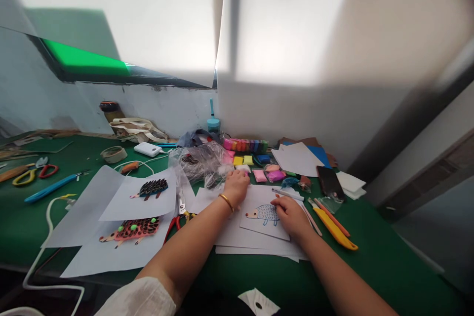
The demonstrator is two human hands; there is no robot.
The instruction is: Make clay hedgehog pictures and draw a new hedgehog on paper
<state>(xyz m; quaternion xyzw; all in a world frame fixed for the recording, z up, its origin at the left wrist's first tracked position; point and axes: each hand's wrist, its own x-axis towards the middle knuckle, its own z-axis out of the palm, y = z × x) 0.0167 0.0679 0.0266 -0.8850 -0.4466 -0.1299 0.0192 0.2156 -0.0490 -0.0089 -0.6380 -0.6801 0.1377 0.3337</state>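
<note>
My left hand [237, 188], with a gold bangle at the wrist, reaches over the sheets to the small packets of coloured clay [259, 176]. Its fingers point forward, with the thumb apart; the fingertips touch or hover by a whitish packet, I cannot tell which. Curled closed, my right hand [292, 215] rests on the right edge of a paper with a blue hedgehog drawing [264, 213]. Whatever its fingertips pinch is too small to make out. The drawn hedgehog has a brown nose. Just beyond that hand lies a pale pen [287, 193].
Left are sheets with a black-spined hedgehog [152, 187] and a pink one [133, 229], beside red-handled pliers [172, 229]. A yellow cutter [335, 227] and a dark phone [329, 182] lie right. Behind are a crumpled plastic bag [202, 160] and a clay box [245, 145].
</note>
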